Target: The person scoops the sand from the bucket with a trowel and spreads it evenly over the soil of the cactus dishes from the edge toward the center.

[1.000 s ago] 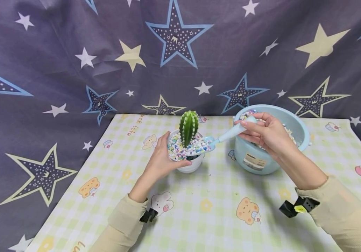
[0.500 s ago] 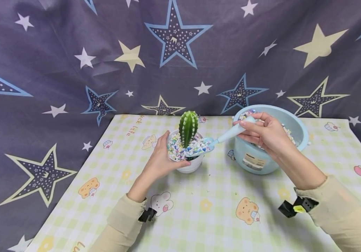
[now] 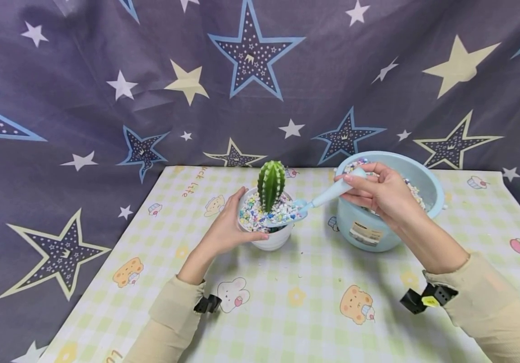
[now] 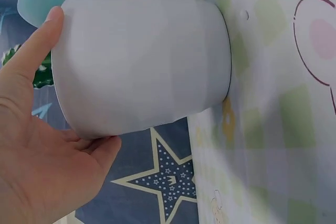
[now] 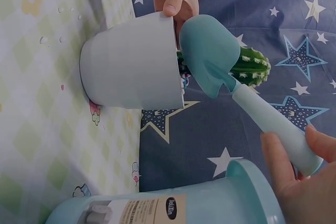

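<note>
My left hand [image 3: 225, 224] holds a white pot [image 3: 272, 243] at its rim, thumb across the front and fingers round the left side. A green cactus [image 3: 271, 185] stands in the pot among small multicoloured pebbles [image 3: 251, 214]. My right hand [image 3: 389, 194] pinches the handle end of a light blue garden trowel [image 3: 330, 193]. Its blade, loaded with pebbles, lies over the pot's right front rim beside the cactus. In the right wrist view the underside of the trowel blade [image 5: 207, 51] shows in front of the cactus. The left wrist view shows mostly the pot's side [image 4: 142, 64].
A light blue bucket [image 3: 366, 234] with pebbles inside stands to the right, under my right hand. A few crumbs lie on the checked tablecloth [image 3: 305, 322] in front of the pot. A dark star-patterned curtain [image 3: 223, 121] hangs behind the table.
My left hand and the pot have shifted slightly left. The trowel stays over the pot rim, and my right hand has hardly moved.
</note>
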The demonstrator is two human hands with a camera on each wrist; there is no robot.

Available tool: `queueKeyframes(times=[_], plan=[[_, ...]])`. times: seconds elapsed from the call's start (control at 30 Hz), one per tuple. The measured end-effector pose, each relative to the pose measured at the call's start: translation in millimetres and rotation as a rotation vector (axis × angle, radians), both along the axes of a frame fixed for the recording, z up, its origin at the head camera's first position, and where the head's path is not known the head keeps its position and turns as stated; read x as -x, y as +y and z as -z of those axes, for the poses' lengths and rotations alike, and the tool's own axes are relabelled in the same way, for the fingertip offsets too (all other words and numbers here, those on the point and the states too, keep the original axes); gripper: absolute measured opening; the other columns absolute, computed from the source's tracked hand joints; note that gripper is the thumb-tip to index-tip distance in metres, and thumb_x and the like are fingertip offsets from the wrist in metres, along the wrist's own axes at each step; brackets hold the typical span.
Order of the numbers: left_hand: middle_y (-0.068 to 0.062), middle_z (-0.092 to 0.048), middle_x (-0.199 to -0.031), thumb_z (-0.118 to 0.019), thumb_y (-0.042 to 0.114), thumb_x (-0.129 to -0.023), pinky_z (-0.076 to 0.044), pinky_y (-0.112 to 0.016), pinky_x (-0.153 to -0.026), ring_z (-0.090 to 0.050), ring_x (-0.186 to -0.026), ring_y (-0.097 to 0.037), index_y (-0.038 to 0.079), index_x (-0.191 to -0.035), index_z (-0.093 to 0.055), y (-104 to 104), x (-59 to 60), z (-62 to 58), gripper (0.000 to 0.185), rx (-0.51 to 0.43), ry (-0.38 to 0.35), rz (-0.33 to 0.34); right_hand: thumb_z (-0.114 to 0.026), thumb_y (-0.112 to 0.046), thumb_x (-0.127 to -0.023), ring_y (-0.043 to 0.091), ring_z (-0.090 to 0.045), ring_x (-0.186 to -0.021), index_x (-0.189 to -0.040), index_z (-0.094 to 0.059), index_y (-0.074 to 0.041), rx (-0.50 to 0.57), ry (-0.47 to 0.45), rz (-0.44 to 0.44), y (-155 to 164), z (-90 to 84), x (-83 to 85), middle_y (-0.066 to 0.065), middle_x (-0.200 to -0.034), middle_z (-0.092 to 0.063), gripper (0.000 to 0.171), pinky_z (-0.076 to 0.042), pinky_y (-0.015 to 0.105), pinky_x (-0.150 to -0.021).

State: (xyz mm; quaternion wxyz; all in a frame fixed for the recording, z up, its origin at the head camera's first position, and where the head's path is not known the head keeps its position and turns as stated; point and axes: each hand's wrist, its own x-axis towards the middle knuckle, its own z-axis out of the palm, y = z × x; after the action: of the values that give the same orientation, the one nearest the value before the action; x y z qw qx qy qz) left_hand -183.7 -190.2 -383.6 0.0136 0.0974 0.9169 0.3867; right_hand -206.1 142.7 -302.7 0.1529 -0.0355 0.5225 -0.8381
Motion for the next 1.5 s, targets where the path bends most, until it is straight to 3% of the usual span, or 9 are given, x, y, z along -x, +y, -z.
queueKeyframes(times=[1.5], plan=[[-0.017, -0.022, -0.164, -0.092, 0.044, -0.064, -0.027, -0.055, -0.122, -0.028, -0.150, -0.039, 0.009, -0.160, -0.012, 13.4, -7.0, -4.1, 0.130, 0.012, -0.014, -0.111, -0.068, -0.004, -0.092, 0.016, -0.077, -0.087, -0.113, -0.036, -0.009, -0.041, 0.010, 0.004, -7.8, -2.3, -1.1, 0.006, -0.091, -0.079, 0.038, -0.063, 0.031, -0.079]])
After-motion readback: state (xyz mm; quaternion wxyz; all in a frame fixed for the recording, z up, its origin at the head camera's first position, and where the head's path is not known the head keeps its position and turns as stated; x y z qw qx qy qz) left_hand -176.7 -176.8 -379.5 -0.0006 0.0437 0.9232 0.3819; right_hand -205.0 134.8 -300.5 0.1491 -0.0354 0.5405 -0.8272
